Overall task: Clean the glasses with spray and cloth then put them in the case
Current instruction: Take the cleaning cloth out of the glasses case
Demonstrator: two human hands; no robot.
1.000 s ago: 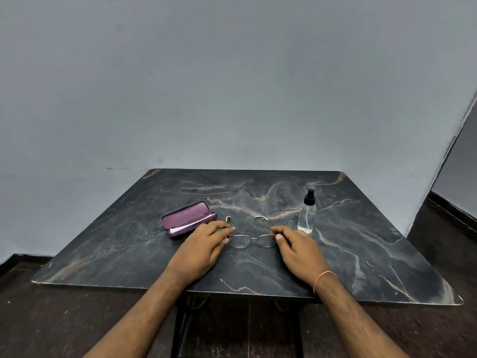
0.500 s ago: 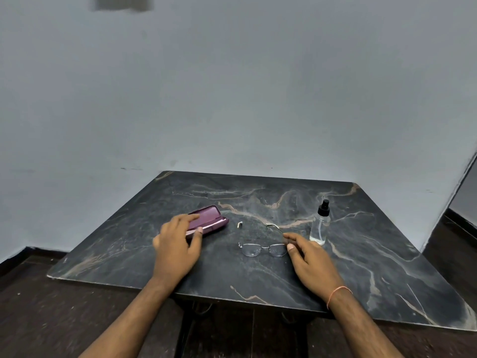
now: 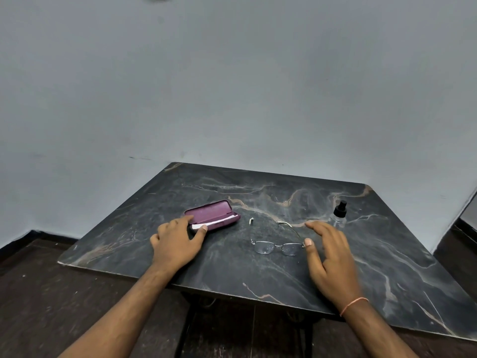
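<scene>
Thin metal-framed glasses (image 3: 277, 247) lie on the dark marble table (image 3: 242, 275), temples unfolded and pointing away from me. A maroon glasses case (image 3: 216, 212) sits to their left, its lid slightly raised, with a white cloth (image 3: 223, 221) showing in the gap. My left hand (image 3: 175, 244) grips the case's near left end, thumb on the front edge and fingers on the lid. My right hand (image 3: 330, 257) hovers with its fingers spread, the thumb tip touching the glasses' right hinge. A clear spray bottle (image 3: 339, 215) with a black cap stands just beyond my right fingers.
A grey wall rises behind the table. Dark floor shows to the left and below the near table edge. Bare tabletop stretches to the right of the bottle and behind the case.
My left hand has left the glasses and moved left onto the case. My right hand has loosened from the frame and spread its fingers toward the bottle. The camera has tilted and moved closer.
</scene>
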